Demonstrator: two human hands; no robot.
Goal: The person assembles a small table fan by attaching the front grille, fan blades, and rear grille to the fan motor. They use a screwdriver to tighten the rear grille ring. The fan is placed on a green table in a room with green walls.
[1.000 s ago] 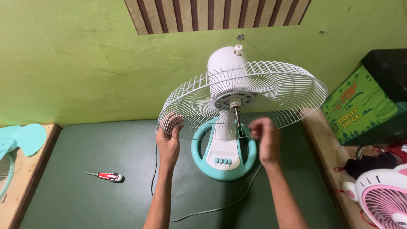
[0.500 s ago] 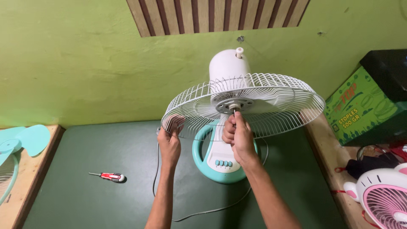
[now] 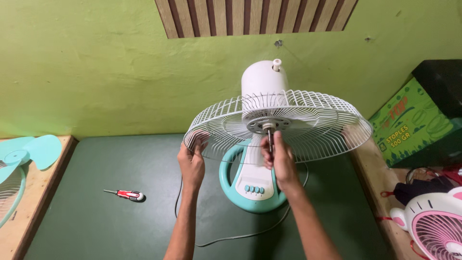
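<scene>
A white desk fan with a teal round base [image 3: 252, 190] stands on the green mat [image 3: 120, 221]. Its white wire rear guard [image 3: 313, 125] is tilted nearly flat, with the white motor housing [image 3: 263, 79] behind it. My left hand [image 3: 191, 161] grips the guard's left rim. My right hand [image 3: 278, 156] is closed around the bare metal shaft [image 3: 269, 137] that sticks out of the guard's centre. No blade is on the shaft.
A small red-handled screwdriver [image 3: 126, 194] lies on the mat to the left. A teal fan blade [image 3: 29, 153] rests on the left wooden ledge. At the right stand a green box [image 3: 409, 125], a pink and white small fan [image 3: 433, 224] and dark cables. The fan's cord [image 3: 240, 236] trails over the mat.
My right hand left the guard's right rim and moved to the centre, where it now grips the shaft. The guard has tipped a little flatter. My left hand stays on the left rim.
</scene>
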